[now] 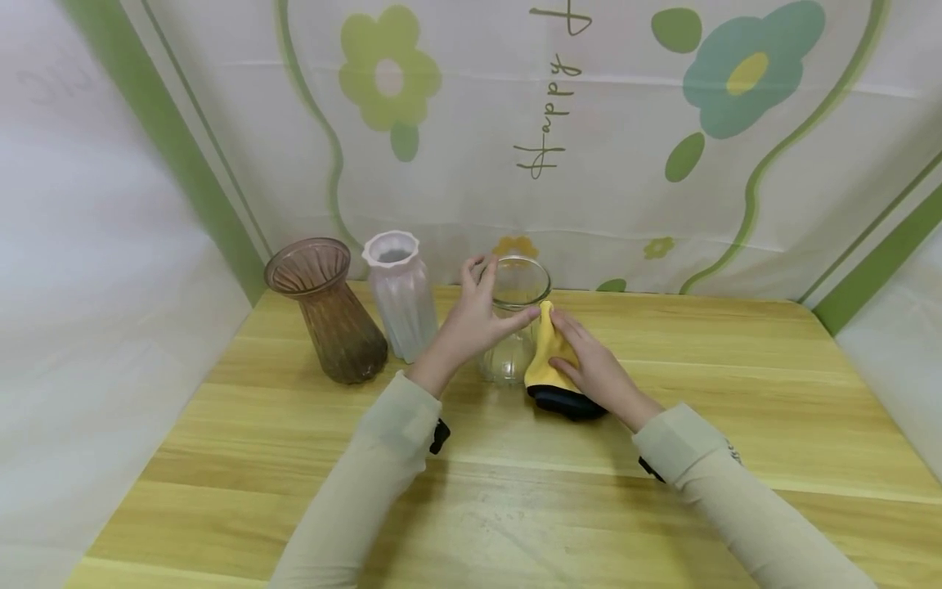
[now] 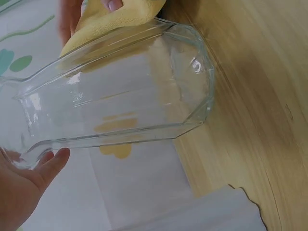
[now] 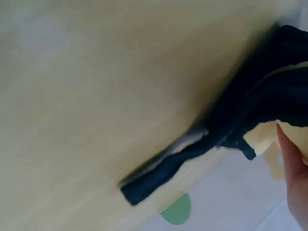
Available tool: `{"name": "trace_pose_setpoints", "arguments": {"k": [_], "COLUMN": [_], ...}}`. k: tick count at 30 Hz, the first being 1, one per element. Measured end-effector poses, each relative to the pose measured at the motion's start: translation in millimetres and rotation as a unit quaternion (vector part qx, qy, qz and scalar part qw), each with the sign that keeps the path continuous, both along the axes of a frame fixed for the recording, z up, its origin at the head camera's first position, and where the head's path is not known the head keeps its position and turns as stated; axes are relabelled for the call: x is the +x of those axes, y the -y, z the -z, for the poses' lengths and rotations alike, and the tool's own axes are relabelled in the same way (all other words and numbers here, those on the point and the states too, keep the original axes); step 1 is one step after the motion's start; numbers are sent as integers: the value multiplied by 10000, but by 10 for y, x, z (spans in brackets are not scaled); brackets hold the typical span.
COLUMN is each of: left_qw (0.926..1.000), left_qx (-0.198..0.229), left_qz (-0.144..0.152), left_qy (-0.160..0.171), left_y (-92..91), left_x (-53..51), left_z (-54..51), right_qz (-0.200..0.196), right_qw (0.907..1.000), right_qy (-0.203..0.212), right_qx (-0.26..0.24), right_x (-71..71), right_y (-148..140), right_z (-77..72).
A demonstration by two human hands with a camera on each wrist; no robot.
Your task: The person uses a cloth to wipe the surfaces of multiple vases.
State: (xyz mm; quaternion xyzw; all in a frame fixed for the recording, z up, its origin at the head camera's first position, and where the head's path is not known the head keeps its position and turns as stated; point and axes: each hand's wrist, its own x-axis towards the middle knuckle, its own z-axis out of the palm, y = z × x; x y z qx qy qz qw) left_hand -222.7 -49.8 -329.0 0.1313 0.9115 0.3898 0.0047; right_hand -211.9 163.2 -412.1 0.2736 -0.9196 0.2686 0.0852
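A clear glass vase (image 1: 508, 358) (image 2: 120, 96) stands on the table, and my left hand (image 1: 473, 321) (image 2: 21, 192) grips it around the neck and rim. On the vase's right side, my right hand (image 1: 598, 368) (image 3: 296, 180) holds a yellow cloth (image 1: 546, 352) (image 2: 120, 19) against the glass. The cloth has a black part (image 1: 567, 402) (image 3: 245, 108) that hangs down at the table. Part of the yellow cloth lies behind the right hand's fingers.
Left of the glass vase stand a white-pink vase (image 1: 405, 303) with a wavy rim and a brown glass vase (image 1: 338, 327). The wooden table (image 1: 486, 507) ends at a patterned curtain (image 1: 611, 204) behind the vases.
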Motion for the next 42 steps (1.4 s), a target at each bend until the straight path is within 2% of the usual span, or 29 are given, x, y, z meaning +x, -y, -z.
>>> {"name": "trace_pose_setpoints", "arguments": {"k": [5, 12, 20, 24, 28, 34, 39, 42], "left_qw": [9998, 9996, 9997, 9997, 9996, 9994, 9994, 9986], "left_qx": [-66, 73, 37, 135, 266, 337, 30, -169], "left_qz": [-138, 22, 196, 210, 96, -49, -218, -313], "left_qy": [-115, -253, -119, -33, 26, -17, -252, -394], "left_y": [-9, 32, 70, 46, 10, -24, -27, -21], "left_x": [11, 8, -5, -9, -8, 8, 13, 14], "left_z": [2, -29, -70, -52, -27, -9, -2, 0], "right_qz": [-27, 76, 227, 201, 146, 100, 33, -9], "right_qw": [10000, 9992, 9976, 9974, 9966, 9986, 9990, 9987], "right_qy": [28, -165, -424, -583, -744, -519, -190, -102], "right_qx": [-30, -347, -494, -380, -328, -78, 413, 498], "right_x": [5, 18, 33, 27, 14, 20, 35, 33], "right_y": [-20, 54, 153, 164, 146, 85, 17, -4], "right_z": [42, -17, -175, -157, -105, -32, 41, 71]}}
